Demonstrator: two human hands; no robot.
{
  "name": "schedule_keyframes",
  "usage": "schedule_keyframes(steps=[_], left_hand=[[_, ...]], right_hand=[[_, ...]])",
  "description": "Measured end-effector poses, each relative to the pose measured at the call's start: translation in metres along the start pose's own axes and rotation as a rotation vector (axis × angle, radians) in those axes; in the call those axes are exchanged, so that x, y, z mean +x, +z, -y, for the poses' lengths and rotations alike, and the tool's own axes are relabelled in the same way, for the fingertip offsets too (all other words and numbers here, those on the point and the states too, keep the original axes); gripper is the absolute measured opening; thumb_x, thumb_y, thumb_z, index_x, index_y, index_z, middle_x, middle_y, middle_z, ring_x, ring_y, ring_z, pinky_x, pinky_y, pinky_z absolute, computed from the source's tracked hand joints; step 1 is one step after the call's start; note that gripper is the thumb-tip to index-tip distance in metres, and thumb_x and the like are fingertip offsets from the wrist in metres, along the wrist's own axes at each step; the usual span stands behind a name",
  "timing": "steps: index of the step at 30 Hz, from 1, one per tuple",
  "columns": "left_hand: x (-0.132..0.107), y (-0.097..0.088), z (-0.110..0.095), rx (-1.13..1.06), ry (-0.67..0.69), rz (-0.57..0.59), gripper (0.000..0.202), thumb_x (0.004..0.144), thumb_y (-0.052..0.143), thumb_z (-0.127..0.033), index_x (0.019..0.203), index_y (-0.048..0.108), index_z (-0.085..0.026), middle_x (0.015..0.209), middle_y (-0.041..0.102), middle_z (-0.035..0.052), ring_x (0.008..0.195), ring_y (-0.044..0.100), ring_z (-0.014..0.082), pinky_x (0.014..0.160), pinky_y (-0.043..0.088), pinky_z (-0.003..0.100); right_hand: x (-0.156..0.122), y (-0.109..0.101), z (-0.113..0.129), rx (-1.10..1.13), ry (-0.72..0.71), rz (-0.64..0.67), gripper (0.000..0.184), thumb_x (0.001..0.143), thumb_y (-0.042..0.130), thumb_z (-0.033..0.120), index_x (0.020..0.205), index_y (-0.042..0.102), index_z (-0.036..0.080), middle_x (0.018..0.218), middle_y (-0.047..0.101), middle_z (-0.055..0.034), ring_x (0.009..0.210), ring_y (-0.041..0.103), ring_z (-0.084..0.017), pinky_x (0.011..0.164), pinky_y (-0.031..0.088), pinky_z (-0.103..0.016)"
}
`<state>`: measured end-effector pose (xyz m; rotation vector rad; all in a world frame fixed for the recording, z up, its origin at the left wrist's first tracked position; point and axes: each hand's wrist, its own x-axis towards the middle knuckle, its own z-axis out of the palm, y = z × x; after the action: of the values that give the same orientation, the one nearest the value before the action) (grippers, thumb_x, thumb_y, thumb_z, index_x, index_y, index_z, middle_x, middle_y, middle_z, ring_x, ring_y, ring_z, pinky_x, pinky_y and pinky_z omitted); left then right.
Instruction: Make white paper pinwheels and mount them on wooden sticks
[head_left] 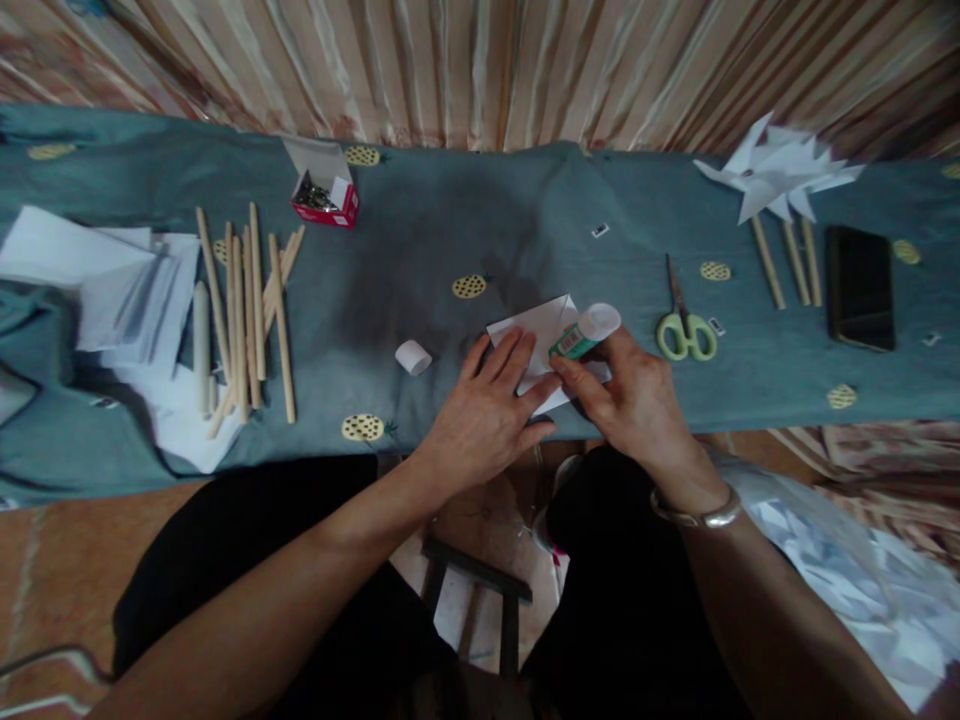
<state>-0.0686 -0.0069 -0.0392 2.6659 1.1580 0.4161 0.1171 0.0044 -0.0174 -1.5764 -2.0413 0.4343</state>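
The right hand (626,395) has its fingers grasping the light, stiff glue stick (585,333) by its barrel, tip seemingly on the paper (536,325). The left hand (487,405) lies flat, fingers released, pinning that flimsy sheet to the surface (525,220).

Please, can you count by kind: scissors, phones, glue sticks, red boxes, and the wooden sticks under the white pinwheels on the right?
scissors: 1
phone: 1
glue stick, held in the right hand: 1
red box: 1
wooden sticks under the pinwheels: 3
Total: 7
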Motion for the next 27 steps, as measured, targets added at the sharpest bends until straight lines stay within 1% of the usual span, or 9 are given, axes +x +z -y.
schedule_keyframes(steps=[7,14,20,27], left_hand=[[-0.0001,-0.0006,0.0001,0.001,-0.007,0.004,0.055,0.09,0.056,-0.05,0.137,0.051,-0.021,0.152,0.04,0.0195,0.144,0.031,0.0371,0.113,0.029,0.06],[-0.0008,0.0002,0.0,-0.001,-0.011,-0.008,0.055,0.09,0.056,-0.05,0.138,0.049,-0.023,0.154,0.039,0.0165,0.145,0.031,0.0349,0.114,0.028,0.06],[-0.001,0.0003,-0.0001,0.004,-0.009,-0.004,0.055,0.091,0.055,-0.051,0.138,0.049,-0.023,0.154,0.039,0.0166,0.145,0.03,0.0352,0.114,0.028,0.06],[-0.0002,-0.0011,-0.0003,-0.005,-0.005,0.002,0.052,0.091,0.055,-0.049,0.135,0.052,-0.021,0.153,0.039,0.019,0.144,0.031,0.0364,0.114,0.028,0.06]], right_hand=[[-0.0011,-0.0012,-0.0021,0.001,0.015,-0.005,0.027,0.089,0.057,0.043,0.1,0.058,0.019,0.085,0.07,-0.0085,0.077,0.068,-0.025,0.069,0.053,-0.038],[-0.0017,-0.0034,-0.0028,0.01,0.013,-0.007,0.025,0.09,0.057,0.044,0.101,0.057,0.022,0.086,0.07,-0.007,0.077,0.066,-0.025,0.07,0.053,-0.038],[-0.0002,-0.0041,-0.0039,0.027,0.005,-0.013,0.02,0.09,0.059,0.042,0.099,0.058,0.024,0.087,0.069,-0.0081,0.077,0.066,-0.027,0.068,0.053,-0.041],[0.0025,-0.0035,-0.0042,0.007,0.001,-0.027,0.021,0.09,0.058,0.042,0.097,0.057,0.023,0.085,0.069,-0.0062,0.077,0.066,-0.025,0.07,0.053,-0.039]])
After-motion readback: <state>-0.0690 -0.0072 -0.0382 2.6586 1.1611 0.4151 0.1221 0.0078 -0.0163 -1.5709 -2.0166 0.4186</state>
